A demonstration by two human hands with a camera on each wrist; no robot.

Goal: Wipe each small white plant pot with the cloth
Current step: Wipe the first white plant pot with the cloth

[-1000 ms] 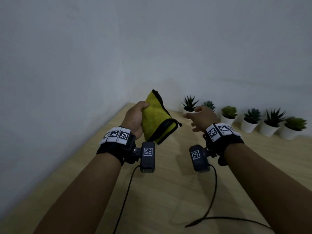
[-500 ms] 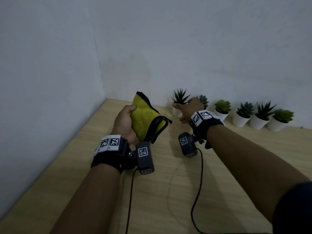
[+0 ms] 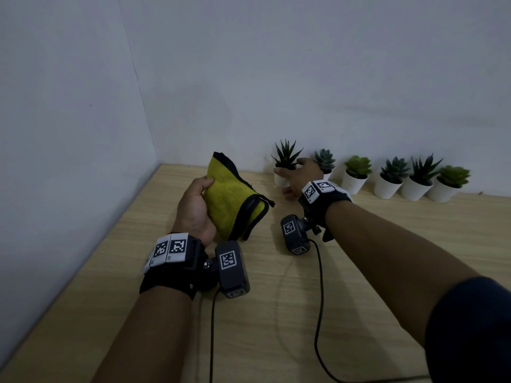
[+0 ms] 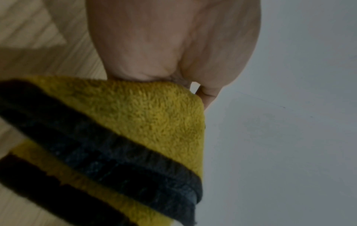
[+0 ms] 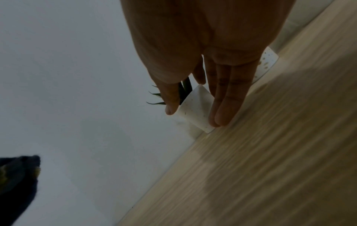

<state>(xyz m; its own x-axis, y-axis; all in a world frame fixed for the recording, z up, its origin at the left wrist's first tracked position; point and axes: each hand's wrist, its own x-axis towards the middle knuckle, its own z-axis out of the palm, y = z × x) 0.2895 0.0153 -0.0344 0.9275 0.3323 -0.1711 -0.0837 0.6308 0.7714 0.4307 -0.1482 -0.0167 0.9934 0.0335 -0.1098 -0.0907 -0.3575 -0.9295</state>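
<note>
My left hand (image 3: 199,200) grips a folded yellow cloth (image 3: 229,200) with black edging, held above the wooden table (image 3: 276,341); the left wrist view shows the cloth (image 4: 135,122) under the palm (image 4: 164,45). My right hand (image 3: 293,178) reaches the leftmost small white pot (image 3: 280,181), which holds a spiky plant. In the right wrist view this speckled pot (image 5: 197,100) sits between the thumb and the straight fingers (image 5: 226,107) of the hand (image 5: 193,115), which lie along its side. The picture is motion-blurred.
More white pots stand in a row along the back wall: one mostly hidden behind my right wrist (image 3: 327,175), then several further right (image 3: 354,183) (image 3: 387,187) (image 3: 416,189). A wall closes the left side. Camera cables (image 3: 318,299) trail over the table.
My right hand has stretched forward to the leftmost pot and now has its thumb and fingers on either side of it. The left hand keeps the cloth, held a little nearer to me.
</note>
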